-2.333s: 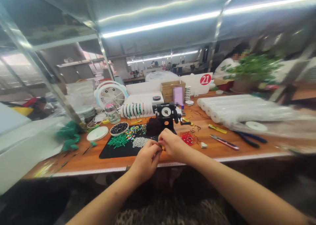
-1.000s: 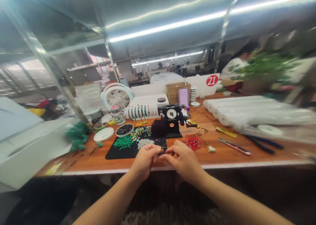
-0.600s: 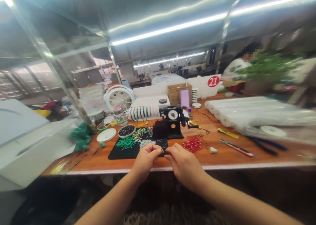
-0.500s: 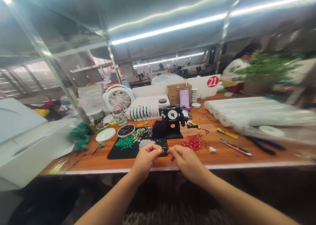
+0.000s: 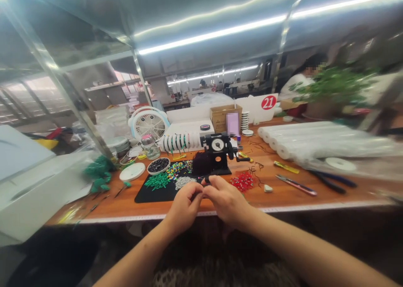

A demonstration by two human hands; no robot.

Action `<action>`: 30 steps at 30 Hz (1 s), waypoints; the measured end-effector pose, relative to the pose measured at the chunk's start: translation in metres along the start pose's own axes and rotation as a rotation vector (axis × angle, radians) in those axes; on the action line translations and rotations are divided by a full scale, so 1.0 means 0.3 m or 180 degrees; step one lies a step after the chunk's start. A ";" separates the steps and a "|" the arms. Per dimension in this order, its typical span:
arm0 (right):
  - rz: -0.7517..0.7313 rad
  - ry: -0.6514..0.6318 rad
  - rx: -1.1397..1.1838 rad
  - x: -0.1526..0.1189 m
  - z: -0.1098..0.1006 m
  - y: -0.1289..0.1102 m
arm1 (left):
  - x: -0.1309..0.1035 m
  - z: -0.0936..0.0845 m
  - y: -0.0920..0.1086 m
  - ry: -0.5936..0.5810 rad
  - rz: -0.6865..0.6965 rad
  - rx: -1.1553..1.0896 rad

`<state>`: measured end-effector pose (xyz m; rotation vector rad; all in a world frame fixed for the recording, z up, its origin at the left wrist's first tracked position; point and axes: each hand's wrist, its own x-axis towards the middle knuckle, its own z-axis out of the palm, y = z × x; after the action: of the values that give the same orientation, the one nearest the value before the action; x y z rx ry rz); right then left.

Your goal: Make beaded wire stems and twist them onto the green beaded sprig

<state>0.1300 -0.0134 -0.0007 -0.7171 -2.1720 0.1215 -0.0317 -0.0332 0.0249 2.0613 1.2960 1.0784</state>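
Over the table's front edge, my left hand (image 5: 185, 205) and my right hand (image 5: 224, 198) meet with fingers pinched together. What they hold is too small and covered to name. A dark patch shows at my right index finger. Just beyond lies a black mat (image 5: 143, 195) bearing green stick-like pieces (image 5: 156, 181), silvery beads (image 5: 184, 182) and mixed coloured beads (image 5: 174, 171). A white dish of black beads (image 5: 158, 166) sits at the mat's back. Right of my hands is a pile of small red pieces (image 5: 243, 180).
Behind the mat stands a black hand-cranked device (image 5: 217, 146) with white spools (image 5: 179, 142). A snips-like tool (image 5: 296, 185), pliers (image 5: 330, 182) and wrapped white rolls (image 5: 283, 140) lie right. At left are a white lid (image 5: 132, 172) and fan (image 5: 149, 125). Another person (image 5: 297, 85) sits behind.
My hands were slightly apart, with a thin strand showing near the left fingertips. Now the right hand has come left against the left hand, and the strand is hidden. The view shifted slightly.
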 end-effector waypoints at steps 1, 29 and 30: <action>0.0134 -0.0117 0.0126 0.027 -0.004 0.013 | -0.003 0.001 -0.003 -0.0013 0.0259 0.0343; 0.0028 0.0038 0.0052 -0.005 0.036 0.021 | -0.021 0.012 -0.013 0.0193 -0.0110 -0.0254; 0.0162 -0.0161 0.0149 0.021 0.025 0.033 | -0.023 0.010 -0.018 0.0167 0.0216 0.0185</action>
<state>0.1258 -0.0005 -0.0044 -0.7501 -2.1921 0.2185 -0.0337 -0.0369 0.0165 2.1471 1.3056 1.1440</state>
